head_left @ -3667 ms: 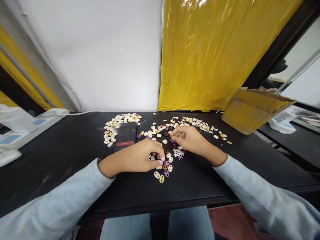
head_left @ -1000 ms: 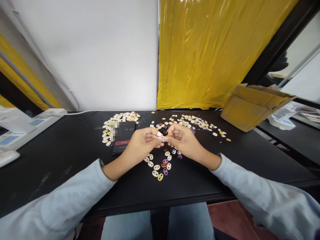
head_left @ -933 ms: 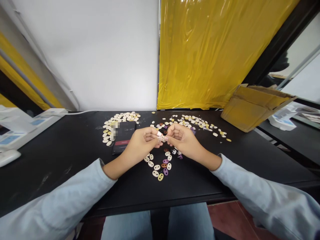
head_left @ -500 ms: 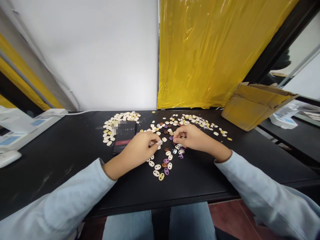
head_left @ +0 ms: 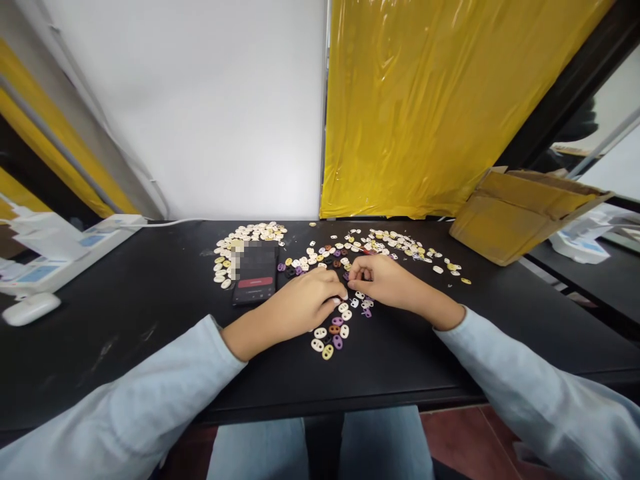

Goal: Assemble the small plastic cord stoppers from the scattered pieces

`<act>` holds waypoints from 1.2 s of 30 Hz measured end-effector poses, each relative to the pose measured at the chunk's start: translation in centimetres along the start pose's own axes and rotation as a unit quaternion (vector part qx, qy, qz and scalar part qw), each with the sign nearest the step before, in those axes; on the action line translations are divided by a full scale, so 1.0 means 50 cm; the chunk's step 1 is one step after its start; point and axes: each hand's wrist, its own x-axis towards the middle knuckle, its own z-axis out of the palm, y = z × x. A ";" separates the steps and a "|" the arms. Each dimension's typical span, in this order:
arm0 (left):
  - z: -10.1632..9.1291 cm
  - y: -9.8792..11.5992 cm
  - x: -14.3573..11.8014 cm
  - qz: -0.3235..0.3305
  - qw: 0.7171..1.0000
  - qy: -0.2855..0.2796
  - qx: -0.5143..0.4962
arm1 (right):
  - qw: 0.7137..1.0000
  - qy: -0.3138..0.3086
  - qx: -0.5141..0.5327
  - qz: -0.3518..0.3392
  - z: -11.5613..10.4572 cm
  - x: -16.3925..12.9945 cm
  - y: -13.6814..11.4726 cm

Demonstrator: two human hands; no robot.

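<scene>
My left hand [head_left: 313,300] is closed, thumb and index fingertips pinched together over the top of a loop of small oval two-holed pieces [head_left: 337,342] in white, purple, brown and yellow. What they pinch is hidden. Close by on the right, my right hand [head_left: 383,281] is curled, its thumb and fingers drawn together; anything between them is too small to name. Just beyond its knuckles shows a thin tool with a red part [head_left: 368,252]; whether the hand touches it I cannot tell. Small white and purple pieces [head_left: 367,303] lie under the right hand.
A black phone [head_left: 255,273] lies left of the hands, beside a pile of cream oval pieces [head_left: 255,231]. More pieces [head_left: 400,241] spread at the back right. A cardboard box [head_left: 520,217] stands at right, a power strip [head_left: 55,260] and white case [head_left: 33,309] at left.
My left hand has moved right, from the loop's left side to its top, close to my right hand. The right hand stays nearly in place. The view has shifted slightly.
</scene>
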 end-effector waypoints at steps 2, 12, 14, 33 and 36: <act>-0.005 0.003 0.004 0.005 1.000 -0.016 0.011 | 1.000 0.015 0.025 -0.004 0.001 0.002 0.001; -0.002 0.003 -0.002 0.005 1.000 -0.028 -0.003 | 0.990 0.031 0.135 -0.020 -0.006 0.002 -0.002; 0.000 0.001 -0.003 0.000 1.000 -0.025 -0.012 | 0.985 0.027 0.168 -0.015 -0.006 0.003 -0.002; -0.002 -0.005 0.014 -0.234 0.852 0.179 -0.433 | 0.957 0.048 0.285 0.012 0.008 0.002 -0.023; -0.004 -0.007 0.012 -0.234 0.852 0.171 -0.436 | 0.959 0.052 0.277 0.006 0.013 -0.002 -0.024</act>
